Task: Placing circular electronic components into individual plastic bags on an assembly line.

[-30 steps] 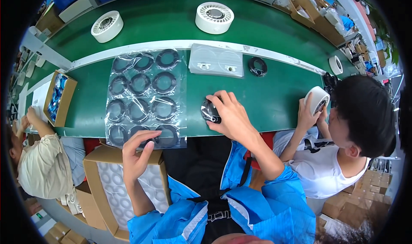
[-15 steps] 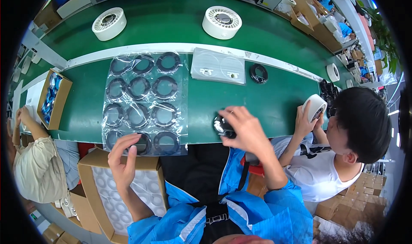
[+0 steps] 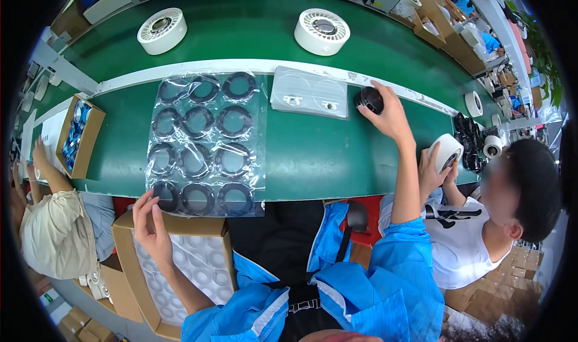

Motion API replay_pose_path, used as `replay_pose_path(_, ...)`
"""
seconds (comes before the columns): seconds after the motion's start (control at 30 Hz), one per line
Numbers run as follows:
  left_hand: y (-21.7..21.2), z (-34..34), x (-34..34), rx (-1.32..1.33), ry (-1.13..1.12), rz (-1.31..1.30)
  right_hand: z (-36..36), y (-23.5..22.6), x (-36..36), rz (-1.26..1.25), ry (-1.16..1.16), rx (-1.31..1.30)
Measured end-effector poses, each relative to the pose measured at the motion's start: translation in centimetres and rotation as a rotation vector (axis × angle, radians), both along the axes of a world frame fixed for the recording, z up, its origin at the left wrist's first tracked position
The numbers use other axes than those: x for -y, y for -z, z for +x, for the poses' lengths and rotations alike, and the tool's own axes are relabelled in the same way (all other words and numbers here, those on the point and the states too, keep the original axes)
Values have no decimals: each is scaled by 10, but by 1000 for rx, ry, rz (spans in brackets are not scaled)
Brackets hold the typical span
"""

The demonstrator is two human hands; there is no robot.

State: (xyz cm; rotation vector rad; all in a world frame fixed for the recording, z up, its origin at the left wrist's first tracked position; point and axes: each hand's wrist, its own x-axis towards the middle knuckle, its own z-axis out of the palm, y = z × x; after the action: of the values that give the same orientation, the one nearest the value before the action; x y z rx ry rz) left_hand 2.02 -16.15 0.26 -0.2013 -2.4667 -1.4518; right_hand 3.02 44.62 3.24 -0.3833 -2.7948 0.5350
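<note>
My right hand (image 3: 390,114) reaches out over the green bench and grips a shiny black ring (image 3: 369,100) at its edge, right beside a stack of clear plastic sheets (image 3: 309,93). Another ring beneath it is hidden, if it is still there. My left hand (image 3: 153,226) is at the near left corner of a clear plastic sheet of black rings (image 3: 195,158), laid in rows. Its thumb and fingers are apart, close to the corner ring (image 3: 164,196); whether they touch the plastic, I cannot tell.
Two white round fan units (image 3: 322,32) stand on the far belt. A carton of blue-wrapped parts (image 3: 84,137) is at left. Below my left arm stands an open carton (image 3: 123,246) of pale round pieces. At right, a co-worker handles a white fan unit (image 3: 447,152) near black cables (image 3: 468,134).
My right hand has moved away from me and rightward with the black ring, to where a ring lay on the bench. The left hand has shifted left, off the near row of rings.
</note>
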Motion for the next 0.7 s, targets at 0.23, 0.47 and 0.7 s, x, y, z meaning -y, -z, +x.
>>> replay_pose_path(0.23, 73, 32, 42, 88, -464, 125, -54, -40, 89, 57, -380, -225)
replay_pose_path(0.47, 104, 39, 48, 494, -92, 910, -214, -7, 316, 190, -995, -350)
replay_pose_path(0.7, 86, 69, 73, 606, 40, 627, -258, -2, 362, 517, -1005, 38)
